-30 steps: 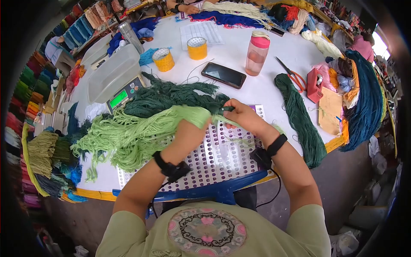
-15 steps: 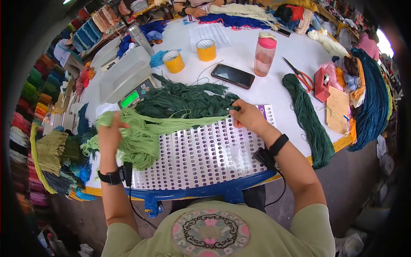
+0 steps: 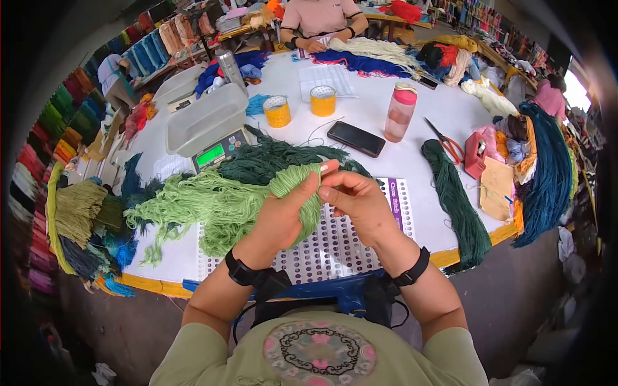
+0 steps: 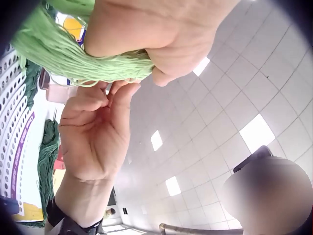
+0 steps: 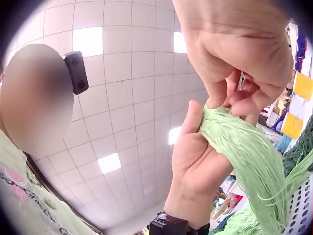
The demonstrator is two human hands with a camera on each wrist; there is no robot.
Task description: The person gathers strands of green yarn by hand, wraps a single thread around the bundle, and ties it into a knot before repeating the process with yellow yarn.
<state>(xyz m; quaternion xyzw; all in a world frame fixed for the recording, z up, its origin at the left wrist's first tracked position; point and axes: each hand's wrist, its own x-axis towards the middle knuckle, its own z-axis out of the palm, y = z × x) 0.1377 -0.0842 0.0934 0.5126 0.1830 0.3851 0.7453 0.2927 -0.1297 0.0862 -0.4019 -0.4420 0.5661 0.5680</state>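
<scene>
A hank of light green thread is lifted at one end over the perforated board, while its loose length trails left across the board and table. My left hand grips the gathered end, the strands running across its palm in the right wrist view. Fingers curled, my right hand pinches at the tip of the hank, right beside the left fingertips. Dark green thread lies in a heap just behind the light green one.
At left stands a scale with a plastic tub. Behind the hands are two yellow tape rolls, a phone and a pink-lidded bottle. Scissors and a dark green hank lie right. Another person sits across the table.
My left hand swept out left along the light green thread, then came back to the middle, raising its gathered end. My right hand stays near the board's far right, now at that end.
</scene>
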